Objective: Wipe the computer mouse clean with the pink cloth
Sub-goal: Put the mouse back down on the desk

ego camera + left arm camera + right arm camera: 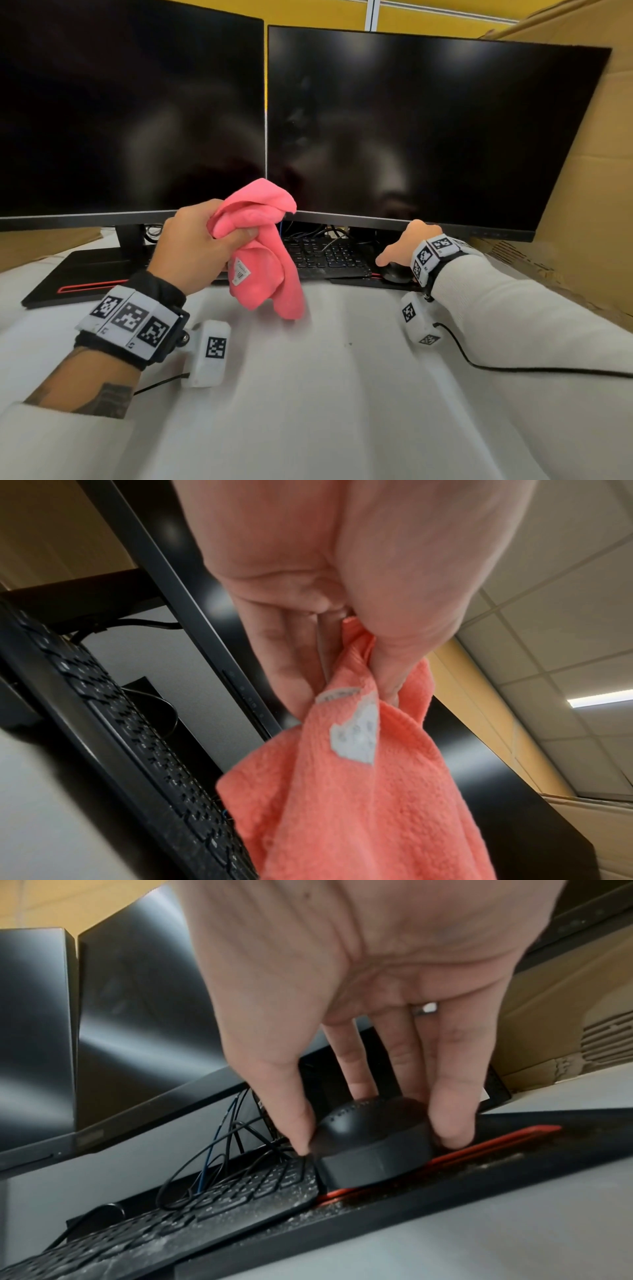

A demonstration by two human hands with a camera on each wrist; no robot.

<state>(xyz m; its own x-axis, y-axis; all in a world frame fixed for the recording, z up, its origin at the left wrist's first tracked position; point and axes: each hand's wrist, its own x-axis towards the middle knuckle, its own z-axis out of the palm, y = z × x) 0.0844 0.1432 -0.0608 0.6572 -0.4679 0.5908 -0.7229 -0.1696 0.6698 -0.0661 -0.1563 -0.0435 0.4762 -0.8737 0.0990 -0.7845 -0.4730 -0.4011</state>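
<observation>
My left hand (205, 236) is raised in front of the monitors and grips a bunched pink cloth (263, 253) with a white label; the cloth (359, 791) hangs down from my fingers (287, 653). The black computer mouse (395, 272) sits on a black and red monitor base under the right monitor. My right hand (407, 246) reaches over the mouse (369, 1139); the thumb on its left side and the fingers (452, 1096) on its right side and top pinch it. The mouse's front is hidden by my hand.
Two dark monitors (428, 130) stand at the back. A dusty black keyboard (322, 255) with loose cables (219, 1156) lies under them, left of the mouse. Cardboard (582, 171) rises on the right. A white cloth covers the table (342, 394) in front.
</observation>
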